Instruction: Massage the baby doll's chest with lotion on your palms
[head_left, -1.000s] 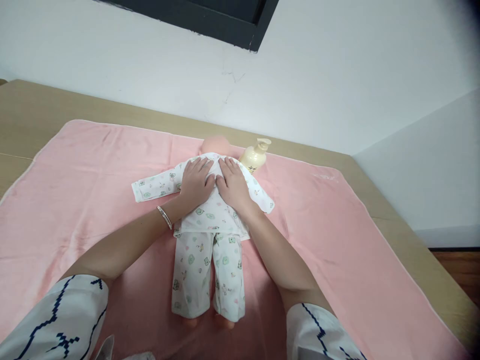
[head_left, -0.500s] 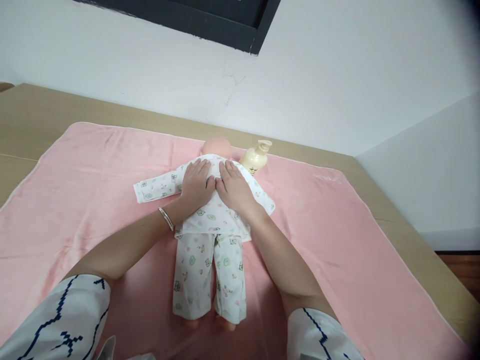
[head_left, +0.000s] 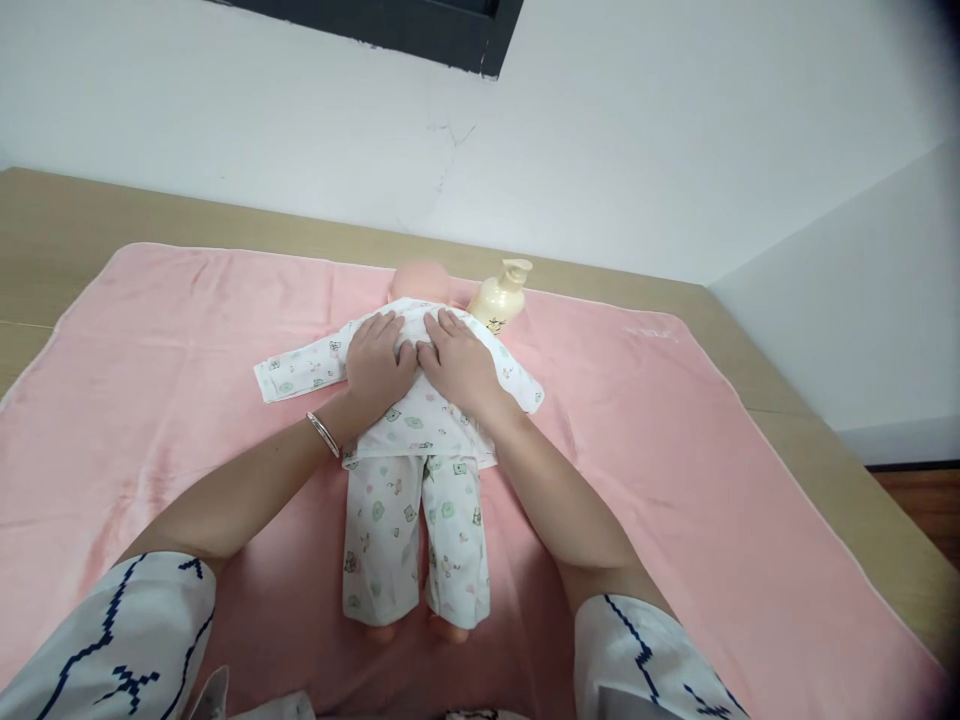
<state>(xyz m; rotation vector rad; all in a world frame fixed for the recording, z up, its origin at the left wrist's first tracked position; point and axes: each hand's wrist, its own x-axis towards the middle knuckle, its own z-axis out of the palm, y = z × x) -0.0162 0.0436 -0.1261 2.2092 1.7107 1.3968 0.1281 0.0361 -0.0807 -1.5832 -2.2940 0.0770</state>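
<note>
A baby doll (head_left: 417, 420) in white printed pyjamas lies on a pink blanket (head_left: 637, 450), its head away from me and its feet toward me. My left hand (head_left: 377, 365) rests flat on the left side of the doll's upper back, a silver bangle on that wrist. Beside it, my right hand (head_left: 459, 362) lies flat on the right side of the upper back. The two thumbs are close together at the middle, and the fingers point toward the doll's head (head_left: 420, 281). Both palms are hidden against the cloth.
A cream pump bottle (head_left: 500, 296) stands right of the doll's head, near the blanket's far edge. The blanket covers most of a wooden table (head_left: 247, 218). Behind the table is a white wall (head_left: 600, 150) with a dark frame (head_left: 420, 35) at the top.
The whole view has shifted slightly, so the doll and bottle appear a little higher and further left. Both hands stay flat on the doll's back in nearly the same place.
</note>
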